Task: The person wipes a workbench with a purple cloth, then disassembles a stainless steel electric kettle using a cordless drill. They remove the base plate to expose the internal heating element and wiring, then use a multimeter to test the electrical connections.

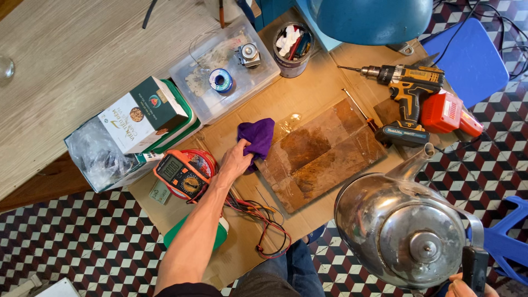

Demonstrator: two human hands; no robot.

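Your left hand has its fingers bunched on the purple cloth at the board edge, while your right hand grips the kettle handle, holding it clear of the surface.

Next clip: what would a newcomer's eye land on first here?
The big shiny metal kettle fills the lower right, held by its dark handle in the right hand. At centre, the left hand grips a purple cloth beside a stained wooden board. A yellow cordless drill lies at upper right.
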